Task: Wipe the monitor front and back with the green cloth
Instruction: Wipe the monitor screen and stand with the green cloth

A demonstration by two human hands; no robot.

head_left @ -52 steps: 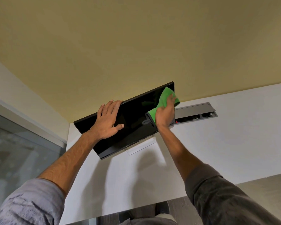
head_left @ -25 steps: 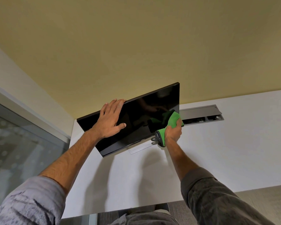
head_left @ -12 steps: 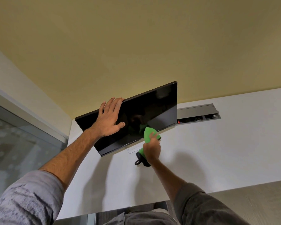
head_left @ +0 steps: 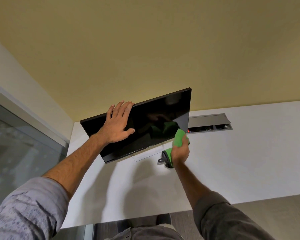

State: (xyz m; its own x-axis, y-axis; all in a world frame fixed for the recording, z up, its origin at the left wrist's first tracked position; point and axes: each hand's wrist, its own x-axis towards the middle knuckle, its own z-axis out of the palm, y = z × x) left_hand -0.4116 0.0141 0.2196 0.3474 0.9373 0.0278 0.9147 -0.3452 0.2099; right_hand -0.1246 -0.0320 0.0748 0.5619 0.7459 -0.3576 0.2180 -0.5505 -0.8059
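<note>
A black monitor (head_left: 156, 122) stands tilted on a white desk (head_left: 232, 161), its dark screen facing me. My left hand (head_left: 119, 123) lies flat on the upper left of the screen, fingers over the top edge. My right hand (head_left: 180, 152) grips the green cloth (head_left: 178, 139), which has a grey edge and a hanging loop. The cloth's top touches the screen's lower right corner. The monitor's back and most of its stand are hidden.
An open grey cable tray (head_left: 210, 122) is set into the desk just right of the monitor. A yellow wall (head_left: 145, 49) rises behind the desk. A glass partition (head_left: 16, 144) runs along the left. The desk's front edge is close to my body.
My right hand wiped with the cloth from the screen's upper right down to its bottom edge, then left along it, and is now back at the lower right corner. My left hand stayed put.
</note>
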